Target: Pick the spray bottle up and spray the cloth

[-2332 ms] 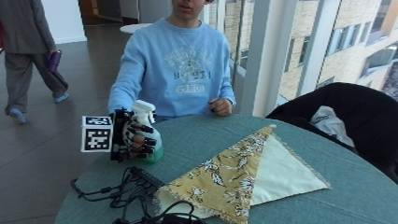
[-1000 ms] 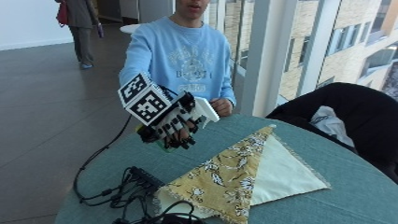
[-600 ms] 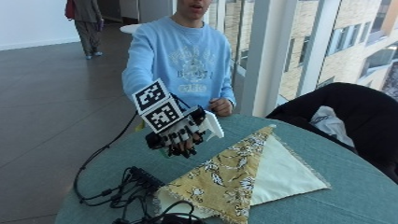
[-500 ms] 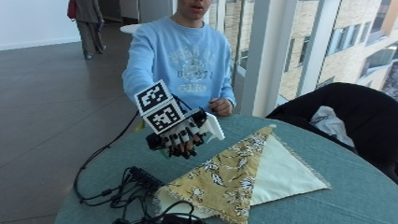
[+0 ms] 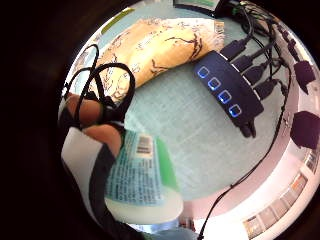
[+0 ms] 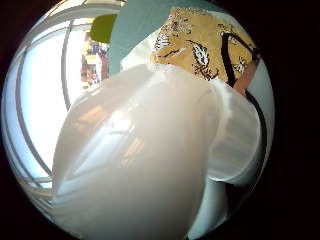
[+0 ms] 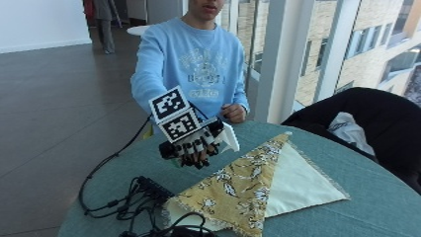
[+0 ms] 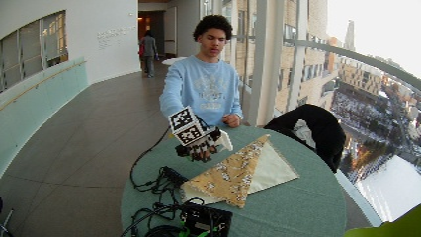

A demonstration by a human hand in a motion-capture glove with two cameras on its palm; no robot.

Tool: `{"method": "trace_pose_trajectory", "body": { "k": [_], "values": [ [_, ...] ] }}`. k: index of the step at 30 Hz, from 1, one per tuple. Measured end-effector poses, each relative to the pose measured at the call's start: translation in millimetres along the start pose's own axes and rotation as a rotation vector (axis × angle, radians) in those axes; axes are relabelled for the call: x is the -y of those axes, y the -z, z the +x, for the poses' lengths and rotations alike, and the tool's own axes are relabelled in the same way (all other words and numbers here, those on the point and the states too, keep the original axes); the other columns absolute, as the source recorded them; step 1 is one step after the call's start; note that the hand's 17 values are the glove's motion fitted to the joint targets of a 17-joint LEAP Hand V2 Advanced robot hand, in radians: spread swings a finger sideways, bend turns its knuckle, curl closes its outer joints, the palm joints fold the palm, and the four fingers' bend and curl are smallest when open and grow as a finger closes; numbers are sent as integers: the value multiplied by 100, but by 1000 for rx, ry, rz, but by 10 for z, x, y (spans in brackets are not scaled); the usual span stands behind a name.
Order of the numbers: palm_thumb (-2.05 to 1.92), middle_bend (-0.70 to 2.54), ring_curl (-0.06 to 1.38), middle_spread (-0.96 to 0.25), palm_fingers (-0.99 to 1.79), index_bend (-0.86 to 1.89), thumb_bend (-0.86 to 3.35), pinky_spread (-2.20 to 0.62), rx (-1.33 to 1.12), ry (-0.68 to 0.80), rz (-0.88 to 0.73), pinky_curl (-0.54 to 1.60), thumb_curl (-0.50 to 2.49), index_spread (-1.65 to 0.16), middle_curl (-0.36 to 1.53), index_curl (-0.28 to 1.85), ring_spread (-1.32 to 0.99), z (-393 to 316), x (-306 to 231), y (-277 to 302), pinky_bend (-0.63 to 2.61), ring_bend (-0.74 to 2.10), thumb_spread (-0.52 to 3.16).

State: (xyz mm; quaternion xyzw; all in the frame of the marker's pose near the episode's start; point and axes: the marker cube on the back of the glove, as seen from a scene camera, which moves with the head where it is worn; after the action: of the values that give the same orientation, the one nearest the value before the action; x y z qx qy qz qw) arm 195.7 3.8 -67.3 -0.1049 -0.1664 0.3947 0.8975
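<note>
— So, where is your gloved right hand (image 7: 194, 144) now?

— You hold it above the table (image 7: 368, 197), a little left of the middle in the outside view. Your fingers (image 7: 197, 148) are curled round the spray bottle (image 7: 227, 138) and point down.

— And the bottle itself?

— It is off the table, in your grip. In the outside view only its white head shows, at the right of the glove, with its tip toward the cloth (image 7: 256, 187). In the little-finger palm view you see its pale body with a green and blue label and a barcode (image 5: 142, 172), close to the palm. In the thumb palm view the white plastic of the bottle (image 6: 140, 150) fills most of the frame.

— Where does the cloth lie?

— It lies flat on the teal table, in the lower middle of the outside view. It is folded to a triangle: the yellow flowered side on the left, the plain cream side on the right. Your hand is near its upper left edge but apart from it.

— What else is there?

— A black hub (image 5: 229, 92) with four blue lights lies on the table beside the cloth. Your bare left hand (image 7: 232, 112) rests at the far edge of the table, curled.
</note>
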Motion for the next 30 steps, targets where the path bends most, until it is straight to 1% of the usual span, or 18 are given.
{"method": "trace_pose_trajectory", "body": {
  "k": [14, 18, 24, 30],
  "values": [
    [91, 25, 39, -7, 121, 17, -3, 1, -14, 8, -5, 37, 64, -20, 44, 48, -4, -72, -15, -49, 29, 53, 71],
    [91, 25, 39, -7, 121, 17, -3, 1, 23, 29, 12, 37, 65, -20, 44, 48, -4, -139, -29, -44, 29, 53, 71],
    [91, 25, 39, -7, 121, 17, -3, 1, 189, 140, 51, 37, 65, -20, 45, 48, -4, -431, -79, -44, 29, 53, 71],
    [91, 24, 39, -7, 120, 17, -3, 2, 378, 308, 123, 38, 65, -20, 44, 49, -4, -946, -161, -94, 30, 53, 71]
  ]
}}
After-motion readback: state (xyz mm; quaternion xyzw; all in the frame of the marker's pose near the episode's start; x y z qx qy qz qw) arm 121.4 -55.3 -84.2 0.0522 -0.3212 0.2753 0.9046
